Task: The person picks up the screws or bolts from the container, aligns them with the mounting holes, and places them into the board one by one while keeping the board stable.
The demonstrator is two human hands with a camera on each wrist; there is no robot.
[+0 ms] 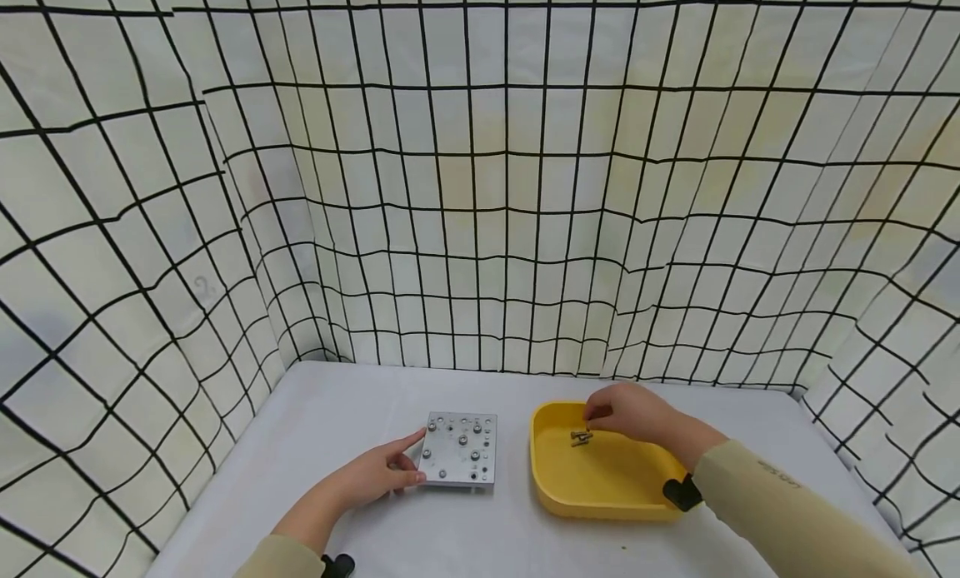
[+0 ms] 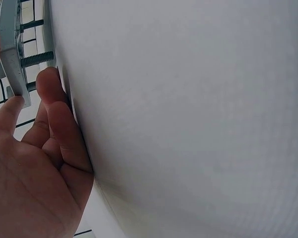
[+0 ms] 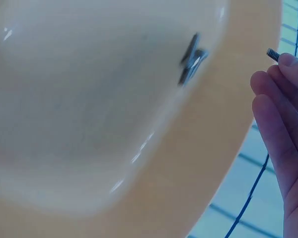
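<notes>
My left hand (image 1: 372, 476) holds the metal plate (image 1: 456, 464) by its left edge, index finger near the far corner and thumb at the near one. Bolts stand in several of the plate's holes, and threaded shanks (image 2: 38, 59) stick out below it in the left wrist view. Over the far side of the yellow tray (image 1: 600, 512), my right hand (image 1: 636, 412) pinches a small screw (image 3: 272, 54) between thumb and fingertips; its threaded end shows and its head is hidden. A few loose screws (image 1: 581, 437) lie together on the tray floor below that hand.
The white table (image 1: 360, 403) carries both plate and tray, the tray standing right of the plate. Black netting over white sheeting (image 1: 480, 228) surrounds the table at the back and sides. A dark speck (image 1: 624, 548) lies in front of the tray.
</notes>
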